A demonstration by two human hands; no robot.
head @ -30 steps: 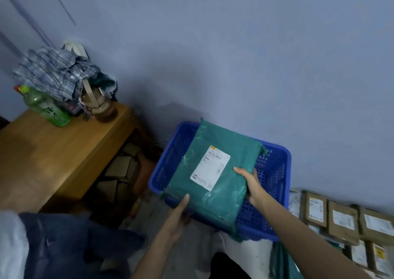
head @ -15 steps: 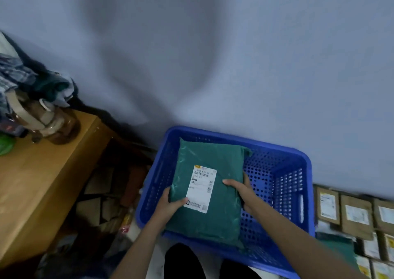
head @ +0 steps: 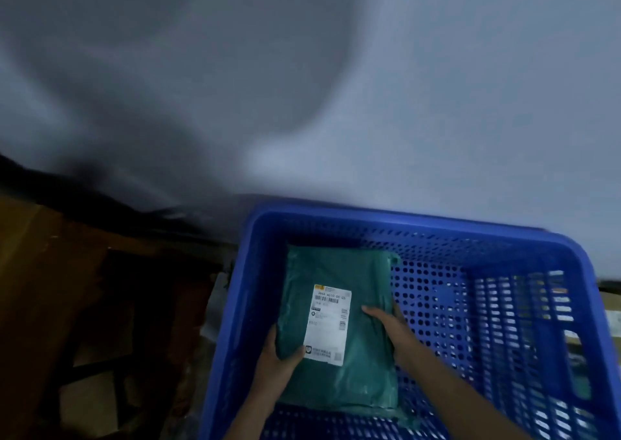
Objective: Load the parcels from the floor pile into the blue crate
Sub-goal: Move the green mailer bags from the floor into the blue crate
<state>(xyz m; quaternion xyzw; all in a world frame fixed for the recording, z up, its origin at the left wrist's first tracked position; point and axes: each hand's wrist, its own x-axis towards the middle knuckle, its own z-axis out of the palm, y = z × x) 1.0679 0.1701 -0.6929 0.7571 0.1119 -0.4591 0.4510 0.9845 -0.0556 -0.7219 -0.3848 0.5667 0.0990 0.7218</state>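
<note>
Head view is showing a blue crate (head: pixel 420 228) occupying the 5 o'clock part of the frame, its perforated floor and slotted walls visible. A green parcel (head: pixel 339 271) in a plastic mailer is lying inside the crate, toward the crate's 9 o'clock wall, label face up. Its white shipping label (head: pixel 327 325) is carrying a barcode and printed text too small to read.

Left hand (head: pixel 277 359) is gripping the parcel at its 7 o'clock corner: the thumb is lying on top, its tip touching the lower edge of the label, while the fingers are passing under the parcel's edge and are hidden. Right hand (head: pixel 391 327) is holding the parcel's 3 o'clock edge, thumb pressing on the green top surface just beside the label, fingers wrapping down the side against the crate floor. Both forearms are entering from the 6 o'clock edge of the frame.

Whether the parcel is resting fully on the crate floor cannot be told; its near end is appearing slightly raised over the near rim area.

A plain grey wall (head: pixel 403 87) is filling the upper half, with a broad soft shadow across it. A wooden table (head: pixel 30 271) is standing at 9 o'clock, blurred and dark. At the 3 o'clock edge, behind the crate's slotted wall, brown shapes are showing, too obscured to identify.
</note>
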